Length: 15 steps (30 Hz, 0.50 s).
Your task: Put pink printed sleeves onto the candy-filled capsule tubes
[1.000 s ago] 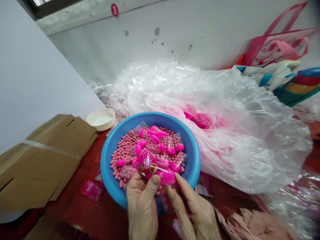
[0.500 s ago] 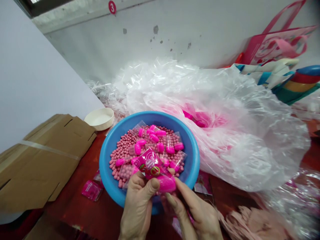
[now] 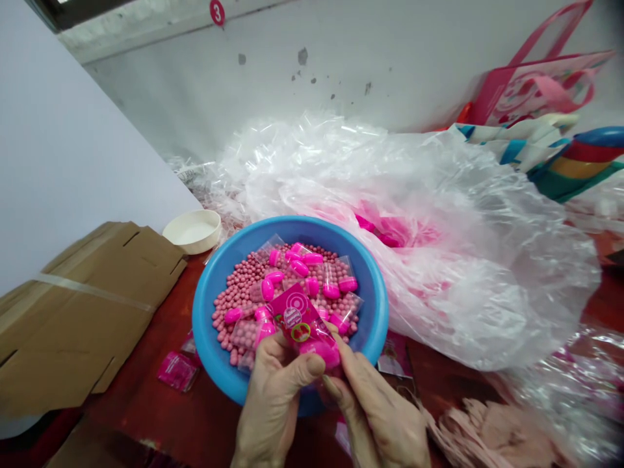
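A blue plastic basin sits on the red table, filled with small pink balls and several pink-capped capsules in clear sleeves. Over its near rim both hands pinch one pink printed packet with a pink capsule at its lower end. My left hand grips it from the left with thumb on top. My right hand pinches the capsule end from the right.
A large heap of clear plastic bags with pink items inside lies behind and right of the basin. Flattened cardboard lies at left, a white lid beyond it, a loose pink packet near the basin, colourful bags at back right.
The packet has tilted and slid slightly lower between my fingers, with the capsule drawn further into my grip. Both hands have closed in a little; the view has shifted slightly.
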Tool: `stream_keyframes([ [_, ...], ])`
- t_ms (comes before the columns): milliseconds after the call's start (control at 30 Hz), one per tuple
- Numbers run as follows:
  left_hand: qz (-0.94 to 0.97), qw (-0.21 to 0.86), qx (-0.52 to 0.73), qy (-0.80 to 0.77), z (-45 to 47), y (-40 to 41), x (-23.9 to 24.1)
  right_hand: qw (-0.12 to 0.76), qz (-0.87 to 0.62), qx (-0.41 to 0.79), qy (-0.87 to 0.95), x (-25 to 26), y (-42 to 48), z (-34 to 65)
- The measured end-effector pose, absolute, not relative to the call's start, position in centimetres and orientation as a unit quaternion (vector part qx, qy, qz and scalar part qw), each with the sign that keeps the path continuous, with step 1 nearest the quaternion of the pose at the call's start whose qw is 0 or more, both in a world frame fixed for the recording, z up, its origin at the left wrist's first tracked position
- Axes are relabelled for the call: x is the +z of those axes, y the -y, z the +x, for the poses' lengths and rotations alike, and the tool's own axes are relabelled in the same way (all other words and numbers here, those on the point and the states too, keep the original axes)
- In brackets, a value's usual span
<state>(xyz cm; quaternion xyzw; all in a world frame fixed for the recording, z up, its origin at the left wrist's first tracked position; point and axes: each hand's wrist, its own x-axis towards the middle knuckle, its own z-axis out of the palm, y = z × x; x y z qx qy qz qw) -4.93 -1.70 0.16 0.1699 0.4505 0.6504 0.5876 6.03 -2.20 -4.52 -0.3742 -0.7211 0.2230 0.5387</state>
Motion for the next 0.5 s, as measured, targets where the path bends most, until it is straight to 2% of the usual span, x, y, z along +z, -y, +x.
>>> stream_keyframes([
  [200,0.2,0.613,0.635,-0.426,-5.2,1.9,0.1,0.498,-0.358,0.25,0.749,-4.3,1.9,7.2],
  [300,0.17,0.591,0.65,-0.446,-4.9,1.6,0.0,0.47,-0.336,0.209,0.789,-4.5,1.7,7.6],
  [400,0.162,0.58,0.655,-0.456,-4.8,1.4,-0.1,0.47,-0.313,0.155,0.811,-4.8,1.7,7.6],
  [500,0.204,0.594,0.646,-0.435,-5.0,1.6,0.0,0.492,-0.321,0.163,0.793,-4.9,1.8,7.6],
])
